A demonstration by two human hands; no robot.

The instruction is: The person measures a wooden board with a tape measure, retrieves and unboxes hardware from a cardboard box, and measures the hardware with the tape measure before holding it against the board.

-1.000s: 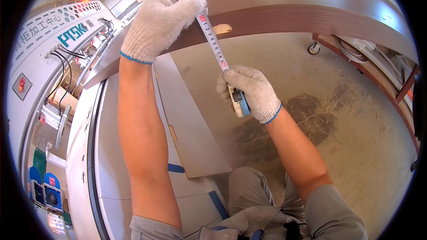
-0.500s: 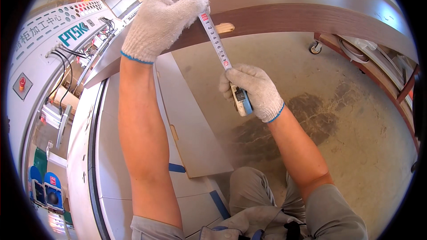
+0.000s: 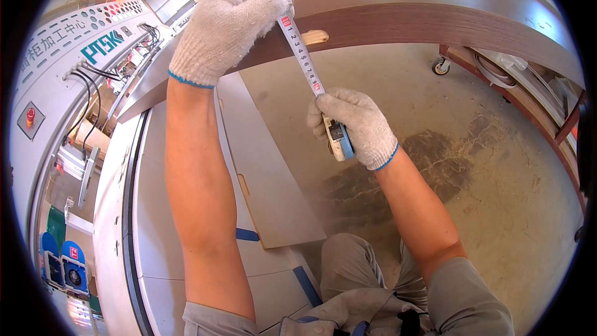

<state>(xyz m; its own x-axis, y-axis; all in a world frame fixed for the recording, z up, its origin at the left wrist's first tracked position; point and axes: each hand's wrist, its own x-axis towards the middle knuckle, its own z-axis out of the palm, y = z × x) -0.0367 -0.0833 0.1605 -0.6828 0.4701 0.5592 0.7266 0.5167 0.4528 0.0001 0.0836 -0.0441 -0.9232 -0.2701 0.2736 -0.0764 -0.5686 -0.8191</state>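
Both hands wear off-white knit gloves with blue cuffs. In my right hand (image 3: pixel 356 126) is the blue and white case of a tape measure (image 3: pixel 337 139), gripped below the board's front edge. Its white blade (image 3: pixel 301 56) runs up and slightly left across the brown wood-grain board (image 3: pixel 398 25) and on past the top of the picture. My left hand (image 3: pixel 233 28) is closed at the board's edge, with thumb and fingers pinching the blade against it. A pale oblong slot (image 3: pixel 314 37) shows in the board's edge just right of the blade. The blade's far end is out of view.
To the left stands a grey machine panel (image 3: pixel 56 68) with a red stop button (image 3: pixel 30 117) and black cables. White panels (image 3: pixel 267 180) lie beside my left arm. A wheeled rack (image 3: pixel 497 81) is at the right, above a stained concrete floor (image 3: pixel 497 199).
Almost nothing differs. Both hands keep their hold on the tape measure, and the right hand with the case has shifted up by a hair.
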